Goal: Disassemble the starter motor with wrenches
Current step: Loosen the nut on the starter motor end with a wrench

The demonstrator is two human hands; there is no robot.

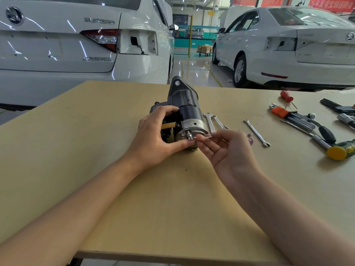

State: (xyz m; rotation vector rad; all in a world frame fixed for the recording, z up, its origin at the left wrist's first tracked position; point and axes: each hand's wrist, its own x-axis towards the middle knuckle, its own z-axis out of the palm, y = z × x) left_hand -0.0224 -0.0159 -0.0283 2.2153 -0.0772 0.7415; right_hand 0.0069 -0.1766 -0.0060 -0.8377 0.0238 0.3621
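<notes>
The starter motor is lying mid-surface; the left hand is gripping it while the right hand is pinching a thin wrench at its rear-cover bolt, apparently loosening; next needs steady turning.

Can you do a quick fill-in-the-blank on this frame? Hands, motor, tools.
1. The left hand grips the starter motor, which lies on the wooden ____.
2. The right hand pinches a thin metal ____ at the motor's silver end cap.
3. The single wrench lies to the ____ of the motor.
4. The hammer near the table's right edge has a ____ head.

Missing words: table; rod; right; yellow
</notes>
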